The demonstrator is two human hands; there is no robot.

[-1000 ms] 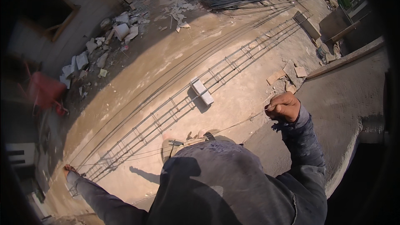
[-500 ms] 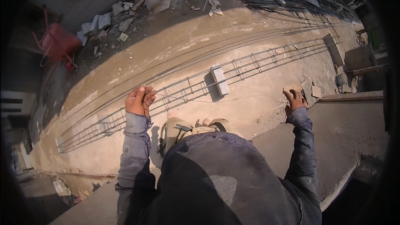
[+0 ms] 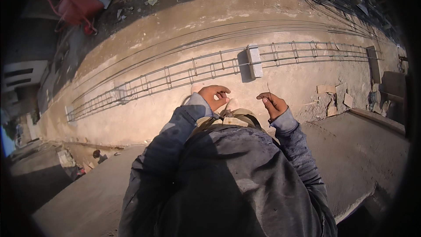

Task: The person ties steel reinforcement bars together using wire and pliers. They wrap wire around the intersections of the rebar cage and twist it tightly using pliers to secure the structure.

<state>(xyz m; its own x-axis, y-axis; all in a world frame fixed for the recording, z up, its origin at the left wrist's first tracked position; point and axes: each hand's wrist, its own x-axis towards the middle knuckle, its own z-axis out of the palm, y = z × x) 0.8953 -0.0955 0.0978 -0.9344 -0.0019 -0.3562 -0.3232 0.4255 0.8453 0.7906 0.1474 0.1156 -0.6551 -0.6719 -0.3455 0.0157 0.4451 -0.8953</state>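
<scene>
My right hand (image 3: 273, 105) is closed in a pinch in front of my body. A short end of thin wire (image 3: 268, 87) stands up from its fingertips. To its left, my left hand (image 3: 214, 97) has its fingers curled in toward the thumb. Whether the left fingers hold the wire too, I cannot make out. Just beyond both hands lies a long rebar cage (image 3: 201, 70) with square stirrups. A pale block (image 3: 254, 61) sits at the cage near its middle.
Several loose rebars (image 3: 206, 39) run along the far side of the cage. A dark block (image 3: 373, 65) is by its right end. Tile pieces (image 3: 335, 96) and a plank (image 3: 378, 120) lie at right. A red wheelbarrow (image 3: 77, 6) and rubble are at far left.
Both hands have come in from wide apart to close together before my body. The right hand has gone from spread fingers to a pinch. The view has shifted.
</scene>
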